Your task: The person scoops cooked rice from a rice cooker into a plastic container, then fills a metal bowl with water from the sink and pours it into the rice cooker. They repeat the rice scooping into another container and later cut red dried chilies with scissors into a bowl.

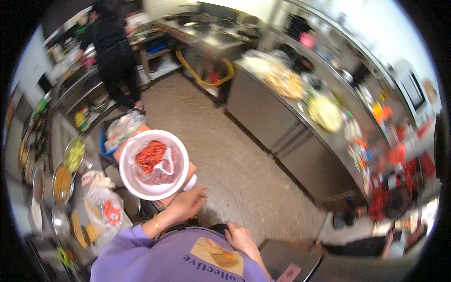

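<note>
My left hand (189, 203) is held out just below a large white bowl (184, 174), fingers loosely stretched and nothing in them. Close by its fingertips is a small white object (190, 182) whose kind I cannot make out. Inside the bowl lies a clear plastic bag holding a chunky red paste (151, 156), with pinkish, blurred contents beside it. Something flat and orange-brown shows under the bowl. At the hem of my purple top hangs my right hand (238, 236), slightly blurred, its fingers loosely apart and seemingly holding nothing.
On the left counter are bowls of green pieces (75, 156) and yellow food (62, 183), a bag with orange-handled scissors (112, 211) and a knife (85, 235). A steel counter (282, 127) runs along the right. Another person (112, 51) stands at the far left.
</note>
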The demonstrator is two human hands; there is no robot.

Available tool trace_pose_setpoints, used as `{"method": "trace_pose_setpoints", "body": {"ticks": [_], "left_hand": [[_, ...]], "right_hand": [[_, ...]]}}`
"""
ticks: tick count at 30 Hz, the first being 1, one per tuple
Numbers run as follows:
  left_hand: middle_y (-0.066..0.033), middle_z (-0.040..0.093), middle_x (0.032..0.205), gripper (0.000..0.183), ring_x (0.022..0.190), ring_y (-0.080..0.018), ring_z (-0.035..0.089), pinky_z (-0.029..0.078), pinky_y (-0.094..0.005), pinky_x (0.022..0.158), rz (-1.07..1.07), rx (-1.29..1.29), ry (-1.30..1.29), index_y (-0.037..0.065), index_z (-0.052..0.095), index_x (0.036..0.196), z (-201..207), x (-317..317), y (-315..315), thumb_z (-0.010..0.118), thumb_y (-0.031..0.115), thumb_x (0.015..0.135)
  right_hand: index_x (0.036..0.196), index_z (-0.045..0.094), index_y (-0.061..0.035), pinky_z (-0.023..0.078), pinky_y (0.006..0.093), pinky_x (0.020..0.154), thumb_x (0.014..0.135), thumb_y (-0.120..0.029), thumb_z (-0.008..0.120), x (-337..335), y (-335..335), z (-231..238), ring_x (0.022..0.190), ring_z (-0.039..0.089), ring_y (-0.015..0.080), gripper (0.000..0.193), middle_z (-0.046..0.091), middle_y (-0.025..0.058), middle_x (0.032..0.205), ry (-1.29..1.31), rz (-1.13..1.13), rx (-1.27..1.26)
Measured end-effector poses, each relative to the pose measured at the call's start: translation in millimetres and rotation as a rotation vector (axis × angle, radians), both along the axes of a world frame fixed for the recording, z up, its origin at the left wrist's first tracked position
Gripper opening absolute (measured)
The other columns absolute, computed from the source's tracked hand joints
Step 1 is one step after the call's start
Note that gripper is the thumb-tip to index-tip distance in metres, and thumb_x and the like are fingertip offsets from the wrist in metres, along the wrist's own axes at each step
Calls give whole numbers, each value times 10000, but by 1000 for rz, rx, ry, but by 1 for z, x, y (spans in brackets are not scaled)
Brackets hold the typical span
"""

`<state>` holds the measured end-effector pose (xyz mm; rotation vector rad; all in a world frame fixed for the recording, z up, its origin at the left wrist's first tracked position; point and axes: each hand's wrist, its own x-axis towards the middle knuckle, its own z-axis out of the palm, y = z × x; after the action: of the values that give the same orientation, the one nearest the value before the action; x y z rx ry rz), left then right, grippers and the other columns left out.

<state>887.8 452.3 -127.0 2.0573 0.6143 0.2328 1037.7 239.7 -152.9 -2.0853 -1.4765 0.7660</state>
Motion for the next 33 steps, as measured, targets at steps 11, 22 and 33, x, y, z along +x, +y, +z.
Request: {"method": "trace_pose_setpoints", "body": {"ticks": [11,22,33], "left_hand": [[-198,645,1076,471,956,-384,629,498,-453,804,40,30,276,20,459,1323,-18,129,15,563,212,905],[-218,641,1074,464,969,-391,627,499,-484,813,306,67,118,15,488,1295,-38,171,71,568,215,885],[-189,643,1053,439,911,-385,642,527,-479,766,384,124,279,43,497,1291,-24,226,188,549,247,907]], "right_hand": [[1132,595,-49,520,516,682,811,-179,610,198,37,-21,776,655,412,347,656,251,812,-209,168,-197],[1152,575,-72,512,486,696,875,-194,583,280,209,-21,801,655,384,303,673,191,910,-351,590,-119],[1158,603,-42,505,490,673,835,-153,580,362,303,-5,742,644,391,342,657,227,824,-163,499,-305]]}}
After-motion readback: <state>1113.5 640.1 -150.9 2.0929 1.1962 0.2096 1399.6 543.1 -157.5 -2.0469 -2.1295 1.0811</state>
